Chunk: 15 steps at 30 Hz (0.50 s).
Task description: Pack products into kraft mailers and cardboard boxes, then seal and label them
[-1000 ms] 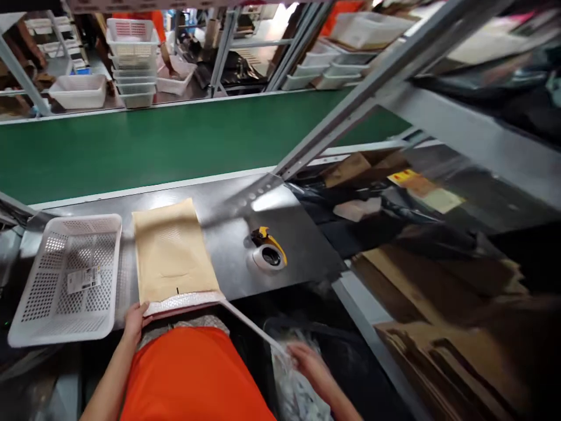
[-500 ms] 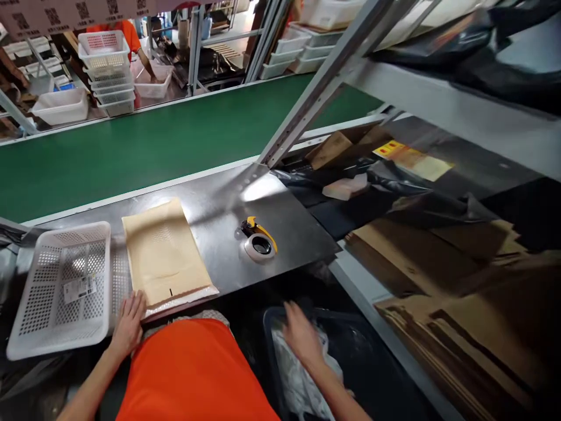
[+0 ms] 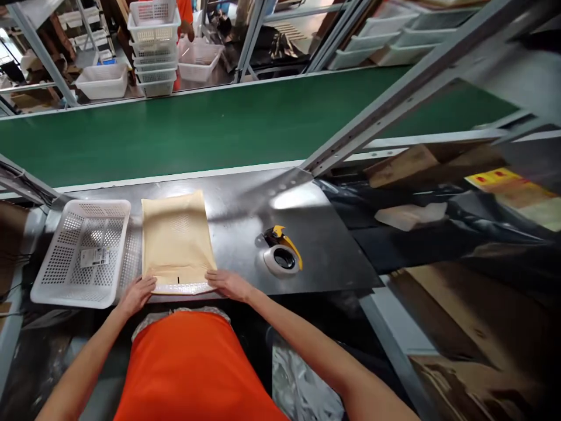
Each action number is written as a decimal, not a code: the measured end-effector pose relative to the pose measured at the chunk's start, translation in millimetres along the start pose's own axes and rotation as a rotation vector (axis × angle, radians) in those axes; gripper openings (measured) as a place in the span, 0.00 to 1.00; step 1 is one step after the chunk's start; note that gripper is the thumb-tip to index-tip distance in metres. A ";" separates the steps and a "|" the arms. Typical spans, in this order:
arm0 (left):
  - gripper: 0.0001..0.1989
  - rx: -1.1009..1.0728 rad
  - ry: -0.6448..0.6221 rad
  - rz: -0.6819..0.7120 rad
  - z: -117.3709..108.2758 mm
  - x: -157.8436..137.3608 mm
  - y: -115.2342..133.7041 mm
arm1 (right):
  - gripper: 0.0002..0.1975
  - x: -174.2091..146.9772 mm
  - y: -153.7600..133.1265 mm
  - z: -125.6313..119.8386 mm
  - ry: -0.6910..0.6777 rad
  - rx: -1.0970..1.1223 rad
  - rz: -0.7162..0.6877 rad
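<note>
A tan bubble mailer (image 3: 179,240) lies flat on the metal table, its near edge showing a strip of bubble lining. My left hand (image 3: 137,294) has its fingers closed over the near left corner of the mailer. At the near right corner, my right hand (image 3: 228,285) holds the edge the same way, its thumb hidden. Left of the mailer stands a white perforated basket (image 3: 49,272) with a printed label slip (image 3: 94,257) in it. To the right, a yellow-handled tape dispenser (image 3: 283,254) with a tape roll rests on the metal.
Beyond the table (image 3: 324,234) runs a green conveyor belt (image 3: 197,131). A slanted metal post (image 3: 372,111) rises at the table's right corner. Flattened cardboard (image 3: 473,304) and black bags lie right. Below sits a bin of silvery plastic (image 3: 302,386). Across the belt, a person (image 3: 186,14) stands by stacked baskets (image 3: 154,49).
My right hand has come up from the bin to the mailer's near right corner. My left hand stays at the left corner. The view has turned right.
</note>
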<state>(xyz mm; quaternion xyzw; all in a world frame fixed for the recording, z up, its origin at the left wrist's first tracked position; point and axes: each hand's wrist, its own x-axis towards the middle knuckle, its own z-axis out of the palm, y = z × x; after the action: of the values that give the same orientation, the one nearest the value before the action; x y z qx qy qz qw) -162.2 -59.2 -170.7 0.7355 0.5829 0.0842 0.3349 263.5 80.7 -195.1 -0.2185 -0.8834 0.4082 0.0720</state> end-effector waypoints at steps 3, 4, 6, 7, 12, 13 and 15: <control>0.12 -0.201 0.109 -0.138 4.3 0.6 -0.7 | 0.14 -3.7 3.1 4.6 0.076 0.067 0.074; 0.11 -0.256 0.147 -0.177 5.7 1.0 -1.2 | 0.13 -4.4 3.3 5.9 0.111 0.088 0.109; 0.10 -0.330 0.215 -0.242 7.8 2.0 -2.1 | 0.14 -4.4 3.3 7.7 0.180 0.131 0.182; 0.10 -0.345 0.242 -0.266 8.5 2.8 -2.3 | 0.15 -3.8 3.1 8.3 0.212 0.151 0.217; 0.16 -0.297 0.318 -0.340 12.4 7.7 -0.2 | 0.18 3.1 -1.1 13.4 0.366 0.216 0.386; 0.16 -0.280 0.336 -0.353 13.4 8.4 0.3 | 0.18 4.4 -2.7 15.4 0.401 0.222 0.417; 0.15 -0.245 0.369 -0.377 15.3 9.3 0.3 | 0.20 6.2 -5.8 20.0 0.476 0.232 0.479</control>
<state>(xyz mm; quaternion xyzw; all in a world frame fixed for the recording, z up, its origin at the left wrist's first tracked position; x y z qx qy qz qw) -151.2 -56.7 -184.6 0.5403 0.7461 0.2227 0.3192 249.9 66.3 -204.2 -0.4988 -0.7135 0.4485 0.2023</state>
